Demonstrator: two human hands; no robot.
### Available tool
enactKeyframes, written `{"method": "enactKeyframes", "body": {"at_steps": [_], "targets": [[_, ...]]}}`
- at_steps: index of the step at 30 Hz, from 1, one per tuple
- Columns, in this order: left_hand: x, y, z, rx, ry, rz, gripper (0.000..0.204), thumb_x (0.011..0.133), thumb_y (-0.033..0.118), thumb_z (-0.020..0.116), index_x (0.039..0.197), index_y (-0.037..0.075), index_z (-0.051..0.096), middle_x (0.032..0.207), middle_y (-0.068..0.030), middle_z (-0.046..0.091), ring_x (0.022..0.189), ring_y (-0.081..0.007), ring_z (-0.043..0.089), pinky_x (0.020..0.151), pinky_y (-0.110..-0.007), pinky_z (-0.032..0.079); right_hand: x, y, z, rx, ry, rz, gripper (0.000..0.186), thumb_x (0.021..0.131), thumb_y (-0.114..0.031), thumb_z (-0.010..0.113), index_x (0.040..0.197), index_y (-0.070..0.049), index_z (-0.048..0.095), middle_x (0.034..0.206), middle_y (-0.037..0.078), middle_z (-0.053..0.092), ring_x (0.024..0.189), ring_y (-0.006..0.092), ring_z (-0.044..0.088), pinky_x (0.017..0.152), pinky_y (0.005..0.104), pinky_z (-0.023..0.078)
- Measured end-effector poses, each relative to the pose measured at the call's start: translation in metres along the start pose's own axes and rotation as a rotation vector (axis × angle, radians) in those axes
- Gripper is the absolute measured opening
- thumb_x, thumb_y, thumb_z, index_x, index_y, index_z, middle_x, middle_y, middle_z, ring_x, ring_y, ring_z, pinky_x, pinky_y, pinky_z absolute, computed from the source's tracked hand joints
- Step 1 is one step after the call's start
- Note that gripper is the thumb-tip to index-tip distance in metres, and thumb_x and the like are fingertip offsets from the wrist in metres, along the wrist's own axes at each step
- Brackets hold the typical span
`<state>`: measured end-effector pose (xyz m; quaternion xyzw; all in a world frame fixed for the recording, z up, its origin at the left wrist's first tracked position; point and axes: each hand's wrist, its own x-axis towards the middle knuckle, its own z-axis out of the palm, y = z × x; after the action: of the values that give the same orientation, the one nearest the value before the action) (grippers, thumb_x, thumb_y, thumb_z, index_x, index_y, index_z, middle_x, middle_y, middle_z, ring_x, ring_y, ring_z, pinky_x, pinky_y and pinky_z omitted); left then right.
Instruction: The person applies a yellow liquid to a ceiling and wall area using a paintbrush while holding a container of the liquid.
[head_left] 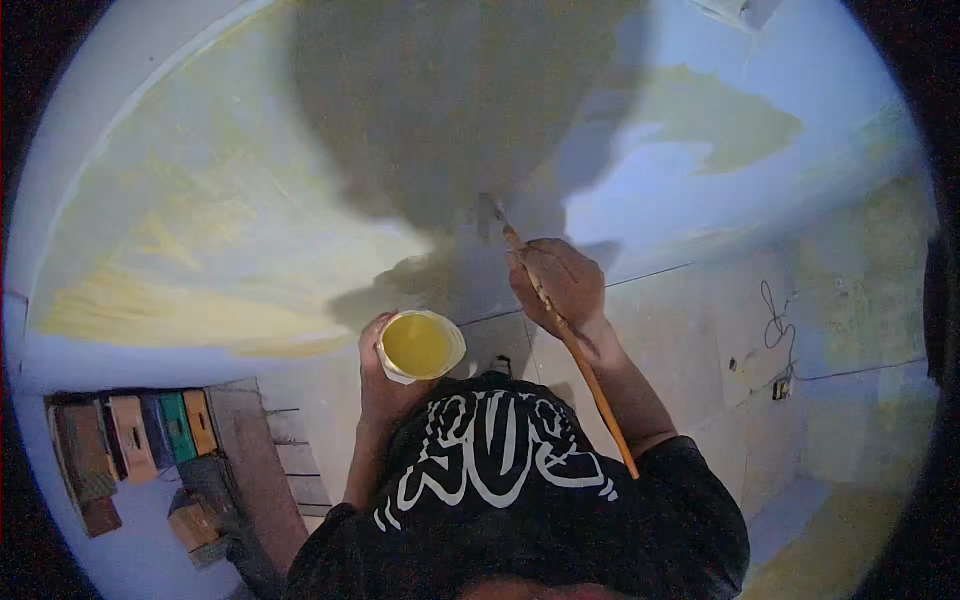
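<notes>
My left hand [376,368] is wrapped round the side of a pale cup [397,378], whose mouth faces me. Yellow paint [418,346] shows inside it. In my right hand [562,280] is a long paintbrush [585,375] with an orange-brown wooden handle. The handle slants down past my right forearm, and the bristle end points up and left. Those bristles are at the painted wall [200,210], inside a dark shadow; whether they press on it I cannot tell. Yellow and greenish strokes cover the left of this wall, and pale blue lies to the right.
At the lower left, several coloured upright panels [130,435] stand near a brown box [193,525]. A thin dark cable [775,318] hangs at the right by a small wall fitting [781,388]. A pale tiled surface [670,340] lies beyond my right forearm.
</notes>
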<state>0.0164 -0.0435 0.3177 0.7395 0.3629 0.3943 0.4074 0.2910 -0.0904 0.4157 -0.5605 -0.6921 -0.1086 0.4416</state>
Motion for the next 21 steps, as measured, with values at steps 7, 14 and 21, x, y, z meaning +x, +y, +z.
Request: {"method": "enactKeyframes", "body": {"at_steps": [7, 14, 21], "targets": [[0.008, -0.004, 0.006, -0.104, -0.118, 0.034, 0.087, 0.063, 0.017, 0.097, 0.135, 0.002, 0.05, 0.134, -0.0206, 0.055, 0.126, -0.0381, 0.056, 0.108, -0.048, 0.046, -0.052, 0.009, 0.027, -0.219, 0.213, 0.011, 0.015, 0.081, 0.005, 0.077, 0.092, 0.0, 0.068, 0.085, 0.014, 0.07, 0.069, 0.0261, 0.072, 0.062, 0.0343, 0.06], [0.002, -0.022, 0.007, -0.138, -0.181, 0.155, 0.1, 0.063, 0.021, 0.098, 0.143, 0.004, 0.039, 0.14, -0.021, 0.05, 0.132, -0.0384, 0.051, 0.111, -0.048, 0.043, -0.082, 0.019, 0.029, -0.094, 0.036, 0.114, 0.011, 0.084, 0.004, 0.074, 0.092, 0.0, 0.067, 0.086, 0.015, 0.069, 0.072, 0.0286, 0.071, 0.059, 0.0353, 0.056], [0.012, -0.007, -0.006, -0.158, -0.218, 0.052, 0.1, 0.062, 0.023, 0.098, 0.141, 0.002, 0.041, 0.141, -0.0219, 0.05, 0.133, -0.038, 0.051, 0.112, -0.047, 0.043, -0.033, -0.023, 0.018, -0.114, 0.395, 0.222, 0.013, 0.09, 0.0, 0.073, 0.103, 0.0, 0.072, 0.091, 0.017, 0.07, 0.076, 0.0265, 0.071, 0.064, 0.0317, 0.057]]}}
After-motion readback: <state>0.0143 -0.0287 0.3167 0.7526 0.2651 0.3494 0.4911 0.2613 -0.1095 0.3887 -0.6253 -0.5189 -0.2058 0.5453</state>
